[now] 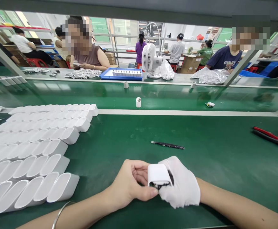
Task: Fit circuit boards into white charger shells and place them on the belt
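Note:
My two hands meet low in the middle of the green bench. A small white plastic housing (158, 174) with a dark part at its lower edge sits between them. My right hand (183, 184), in a white glove, grips the housing from the right. My bare left hand (131, 183) pinches its lower left edge with thumb and fingers; a thin bangle rides on that wrist. Black tweezers (167, 145) lie on the mat just beyond my hands.
Rows of white oval housings (34, 149) fill the left of the bench. Red-handled cutters (271, 137) lie far right. A single white housing (138, 102) stands on the conveyor belt (177, 95). Across it sit workers, a blue tray (122, 73) and a desk fan (149, 60).

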A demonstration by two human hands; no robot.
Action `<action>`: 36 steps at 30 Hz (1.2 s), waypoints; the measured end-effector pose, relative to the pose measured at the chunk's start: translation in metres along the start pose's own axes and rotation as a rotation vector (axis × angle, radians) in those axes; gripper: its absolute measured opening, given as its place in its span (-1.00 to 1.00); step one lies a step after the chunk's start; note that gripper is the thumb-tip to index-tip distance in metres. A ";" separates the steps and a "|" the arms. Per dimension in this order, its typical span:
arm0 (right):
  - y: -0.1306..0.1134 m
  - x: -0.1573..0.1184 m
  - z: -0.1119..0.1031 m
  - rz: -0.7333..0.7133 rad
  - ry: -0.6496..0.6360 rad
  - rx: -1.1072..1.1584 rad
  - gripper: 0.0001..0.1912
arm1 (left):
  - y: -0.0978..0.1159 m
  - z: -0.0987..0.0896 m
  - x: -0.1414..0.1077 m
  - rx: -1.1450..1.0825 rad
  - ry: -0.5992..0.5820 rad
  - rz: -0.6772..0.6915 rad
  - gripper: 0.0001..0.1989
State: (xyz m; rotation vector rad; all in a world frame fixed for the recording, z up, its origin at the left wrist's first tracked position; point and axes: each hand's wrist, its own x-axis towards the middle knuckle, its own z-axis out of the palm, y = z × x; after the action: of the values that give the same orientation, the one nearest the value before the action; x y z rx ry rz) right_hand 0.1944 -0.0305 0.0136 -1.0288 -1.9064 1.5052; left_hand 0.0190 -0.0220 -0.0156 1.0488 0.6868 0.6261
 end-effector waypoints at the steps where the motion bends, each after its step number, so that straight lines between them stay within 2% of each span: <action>1: 0.001 -0.001 0.001 -0.024 0.005 -0.025 -0.77 | 0.000 0.001 -0.001 0.015 -0.009 0.006 -0.54; 3: 0.006 -0.001 0.001 -0.097 0.053 -0.126 -0.77 | 0.001 0.001 -0.001 0.079 -0.009 0.041 -0.59; 4: 0.010 -0.002 -0.001 -0.131 0.080 -0.178 -0.78 | 0.002 0.001 -0.001 0.149 0.012 0.111 -0.60; 5: 0.013 -0.002 -0.004 -0.177 0.112 -0.235 -0.80 | 0.005 0.001 -0.001 0.251 0.047 0.233 -0.60; 7: 0.019 -0.003 -0.013 -0.322 0.199 -0.383 -0.86 | 0.011 0.000 -0.004 0.535 0.144 0.607 -0.53; 9: 0.022 -0.005 -0.023 -0.543 0.268 -0.581 -0.75 | 0.016 -0.002 -0.009 0.844 0.212 0.989 -0.48; 10: 0.022 -0.007 -0.027 -0.648 0.282 -0.703 -0.70 | 0.017 -0.002 -0.013 0.977 0.220 1.114 -0.49; 12: 0.021 -0.010 -0.032 -0.750 0.232 -0.911 -0.71 | 0.015 -0.003 -0.021 1.171 0.234 1.231 -0.59; 16: 0.017 -0.016 -0.031 -0.693 0.116 -1.056 -0.78 | 0.001 0.004 -0.035 1.294 0.363 1.307 -0.62; 22: 0.027 -0.017 -0.025 -0.647 0.120 -1.026 -0.76 | -0.006 0.014 -0.037 1.203 0.518 1.289 -0.66; 25: 0.030 -0.017 -0.024 -0.677 0.114 -1.048 -0.72 | -0.005 0.017 -0.035 1.190 0.502 1.328 -0.68; 29: 0.026 -0.015 -0.026 -0.725 0.104 -1.112 -0.70 | -0.003 0.016 -0.034 1.161 0.552 1.290 -0.74; 32: 0.027 -0.013 -0.027 -0.788 0.156 -1.088 -0.65 | 0.003 0.009 -0.032 1.239 0.429 1.326 -0.77; 34: 0.029 -0.012 -0.025 -0.829 0.244 -1.017 -0.59 | 0.008 0.005 -0.027 1.245 0.339 1.251 -0.68; 36: 0.029 -0.013 -0.020 -0.802 0.287 -0.976 -0.58 | 0.012 0.003 -0.020 1.120 0.316 0.969 -0.59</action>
State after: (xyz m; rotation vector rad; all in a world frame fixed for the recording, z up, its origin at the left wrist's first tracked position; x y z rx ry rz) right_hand 0.2251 -0.0259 -0.0082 -0.5946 -2.4024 -0.0555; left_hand 0.0072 -0.0338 0.0004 2.4189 0.7904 1.3134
